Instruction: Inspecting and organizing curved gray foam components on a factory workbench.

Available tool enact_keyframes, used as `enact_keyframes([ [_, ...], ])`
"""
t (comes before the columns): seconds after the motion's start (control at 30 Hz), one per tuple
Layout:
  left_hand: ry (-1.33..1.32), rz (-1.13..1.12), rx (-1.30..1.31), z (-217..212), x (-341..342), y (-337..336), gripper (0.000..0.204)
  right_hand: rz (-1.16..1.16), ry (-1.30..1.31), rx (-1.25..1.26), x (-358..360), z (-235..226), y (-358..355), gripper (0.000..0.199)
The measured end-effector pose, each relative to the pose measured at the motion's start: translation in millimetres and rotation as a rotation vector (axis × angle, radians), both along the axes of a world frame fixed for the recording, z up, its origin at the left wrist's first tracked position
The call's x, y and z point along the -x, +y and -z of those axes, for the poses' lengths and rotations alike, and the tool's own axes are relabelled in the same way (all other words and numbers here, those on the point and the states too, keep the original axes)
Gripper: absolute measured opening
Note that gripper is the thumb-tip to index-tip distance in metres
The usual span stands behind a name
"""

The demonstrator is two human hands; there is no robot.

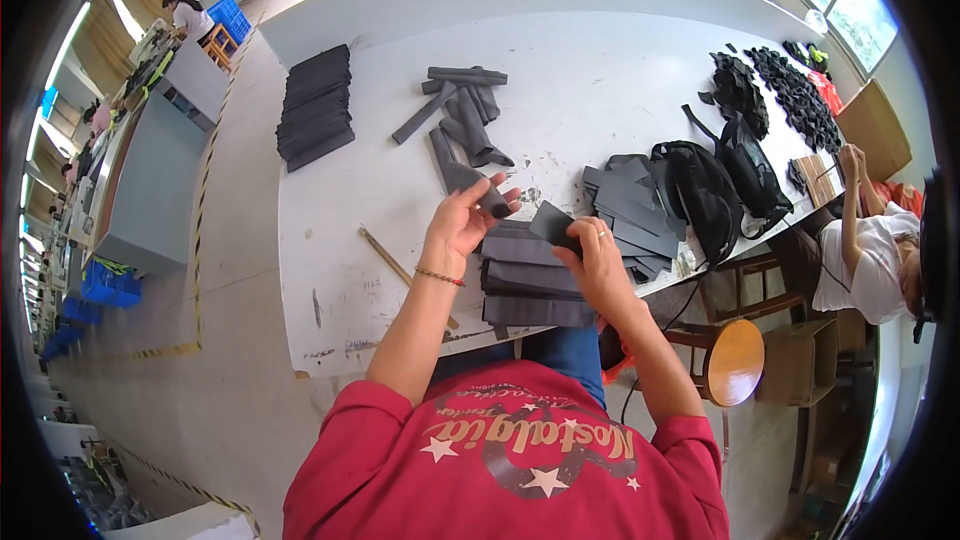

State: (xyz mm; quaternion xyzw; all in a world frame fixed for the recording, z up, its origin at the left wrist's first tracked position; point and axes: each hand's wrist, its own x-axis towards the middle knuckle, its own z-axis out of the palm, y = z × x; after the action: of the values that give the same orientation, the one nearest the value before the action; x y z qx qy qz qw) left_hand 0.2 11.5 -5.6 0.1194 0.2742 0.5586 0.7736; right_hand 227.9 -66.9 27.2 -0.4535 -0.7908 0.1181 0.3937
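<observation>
My left hand (462, 222) is closed on the near end of a black fabric tube (457, 176), which stretches away across the white table. Just to the right, my right hand (601, 270) pinches a flat dark grey panel (552, 224) between thumb and fingers. Below both hands, at the table's near edge, lies a row of folded black fabric pieces (535, 280). A fanned pile of similar dark panels (628, 215) sits right of my right hand. Beyond my left hand, several rolled black tubes (465, 105) lie loosely crossed.
A neat black stack (317, 105) stands at the table's far left. A wooden stick (395, 265) lies left of my arm. Black bags (700, 195) and heaps of small black pieces (795, 95) fill the right side. A stool (733, 362) and a seated co-worker (868, 260) are at right.
</observation>
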Motion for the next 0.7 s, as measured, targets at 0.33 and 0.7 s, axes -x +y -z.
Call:
enact_keyframes([
  [0.33, -0.022, 0.045, -0.038, -4, -13, -8, 0.029, 0.017, 0.153, 0.066, 6, 0, -16, 0.038],
  [0.7, -0.014, 0.144, -0.049, -12, -18, -15, 0.032, 0.175, -0.069, -0.211, 17, -13, -3, 0.026],
])
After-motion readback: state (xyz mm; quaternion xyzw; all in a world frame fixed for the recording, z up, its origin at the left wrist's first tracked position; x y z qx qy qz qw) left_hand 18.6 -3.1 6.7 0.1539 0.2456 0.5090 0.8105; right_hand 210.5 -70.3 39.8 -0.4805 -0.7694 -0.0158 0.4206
